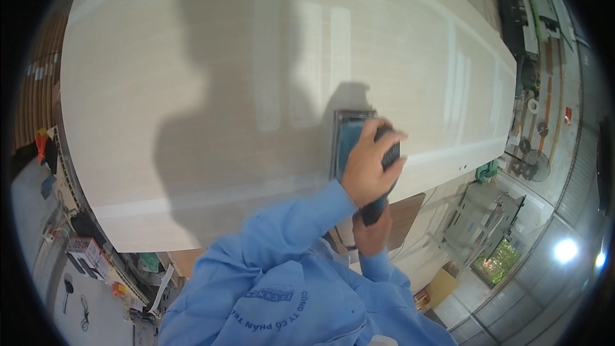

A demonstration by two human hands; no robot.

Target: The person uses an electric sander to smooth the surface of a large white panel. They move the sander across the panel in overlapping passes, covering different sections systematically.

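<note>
A teal-and-black power sander (pixel 349 138) rests on a large pale wood panel (pixel 115 122), right of the panel's middle and close to its near edge. My left hand (pixel 371 163) reaches across from the left and lies over the sander's top, its fingers curled round a black grip. Lower down, my right hand (pixel 373 230) is wrapped around the rear handle, partly hidden by the left hand and the tool body. The sander's underside against the panel cannot be seen. Both my sleeves are light blue.
My shadow covers the panel's middle. Stacked brown boards (pixel 41 83) stand at the far left. A box (pixel 88 255) sits on the grey surface at lower left. A fan (pixel 535 165) stands on the right. Beyond the near right edge is a pale machine or stand (pixel 477 221).
</note>
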